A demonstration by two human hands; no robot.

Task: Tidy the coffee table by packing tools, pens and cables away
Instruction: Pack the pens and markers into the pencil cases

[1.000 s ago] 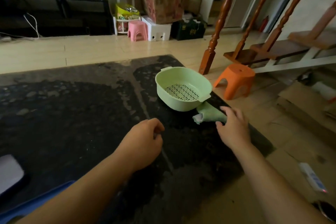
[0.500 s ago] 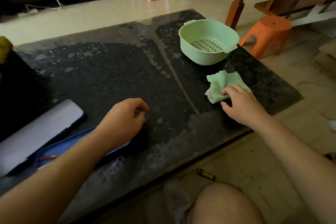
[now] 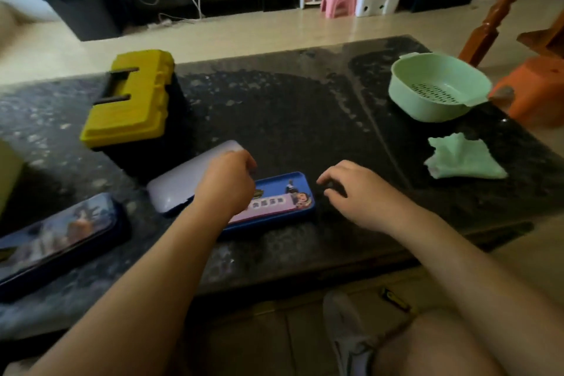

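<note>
A blue pencil case [image 3: 279, 201] with a cartoon lid lies shut near the dark coffee table's [image 3: 305, 107] front edge. A pale grey case [image 3: 180, 181] rests against its left end. My left hand [image 3: 227, 185] hovers over where the two meet, its fingers curled closed with nothing visible in them. Just right of the blue case, my right hand [image 3: 355, 191] is low over the table, fingers bent and apart, holding nothing. A black toolbox with a yellow lid [image 3: 131, 101] stands shut at the back left.
A second dark blue pencil case [image 3: 58, 235] lies at the front left. A green colander [image 3: 439, 88] and a crumpled green cloth [image 3: 464, 160] sit at the right end. An orange stool [image 3: 531, 91] stands beside the table. A small yellow-black item [image 3: 395, 299] lies on the floor.
My right hand let go of the green cloth and moved left towards the blue pencil case. My view swung left, bringing the toolbox and the cases into sight. My left hand moved over the cases.
</note>
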